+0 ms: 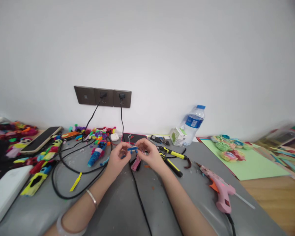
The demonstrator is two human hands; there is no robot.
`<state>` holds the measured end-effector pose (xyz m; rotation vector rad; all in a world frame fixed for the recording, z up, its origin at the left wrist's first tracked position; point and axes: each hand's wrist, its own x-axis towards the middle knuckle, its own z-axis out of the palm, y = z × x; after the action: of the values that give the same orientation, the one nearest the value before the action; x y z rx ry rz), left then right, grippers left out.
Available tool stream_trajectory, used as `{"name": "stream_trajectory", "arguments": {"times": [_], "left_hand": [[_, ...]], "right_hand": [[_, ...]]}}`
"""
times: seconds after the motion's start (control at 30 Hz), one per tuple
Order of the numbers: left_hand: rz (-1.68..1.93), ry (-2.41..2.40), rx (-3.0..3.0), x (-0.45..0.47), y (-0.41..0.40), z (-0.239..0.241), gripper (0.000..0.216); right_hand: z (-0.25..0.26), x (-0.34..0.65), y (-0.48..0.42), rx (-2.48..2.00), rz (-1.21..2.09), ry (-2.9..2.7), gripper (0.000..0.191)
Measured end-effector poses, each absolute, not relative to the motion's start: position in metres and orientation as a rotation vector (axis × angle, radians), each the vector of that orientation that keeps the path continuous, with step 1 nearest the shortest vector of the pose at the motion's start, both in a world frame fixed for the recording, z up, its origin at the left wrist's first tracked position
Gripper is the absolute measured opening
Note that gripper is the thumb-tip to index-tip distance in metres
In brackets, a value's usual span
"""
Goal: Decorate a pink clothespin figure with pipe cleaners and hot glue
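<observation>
Both hands meet near the middle of the grey table (123,209). My left hand (118,157) and my right hand (149,154) pinch a small blue piece (132,149) between their fingertips; it looks like a short strip of pipe cleaner, too small to be sure. Just below the fingers lies a pink fuzzy piece (136,163), partly hidden by my right hand. Pliers with yellow and black handles (172,165) lie to the right of that hand. Left of my left hand rests a blue pipe-cleaner figure (96,155).
A pink glue gun (223,193) lies at right, beside green paper (258,165) with crumpled flowers. Behind stand a water bottle (194,124) and a small box (177,136). Black cables (61,185) loop across the left, near several colourful figures, a phone (42,139) and a white power bank (8,193).
</observation>
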<state>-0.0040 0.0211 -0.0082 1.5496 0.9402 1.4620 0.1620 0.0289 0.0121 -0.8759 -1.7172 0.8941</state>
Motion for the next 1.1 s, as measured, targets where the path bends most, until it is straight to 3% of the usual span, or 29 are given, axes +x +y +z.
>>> {"name": "stream_trajectory", "arguments": {"times": [1.1], "left_hand": [[1.464, 0.947, 1.496, -0.0036, 0.0216, -0.0096, 0.015]], "right_hand": [[0.0132, 0.1593, 0.0272, -0.895, 0.949, -1.707, 0.010]]}}
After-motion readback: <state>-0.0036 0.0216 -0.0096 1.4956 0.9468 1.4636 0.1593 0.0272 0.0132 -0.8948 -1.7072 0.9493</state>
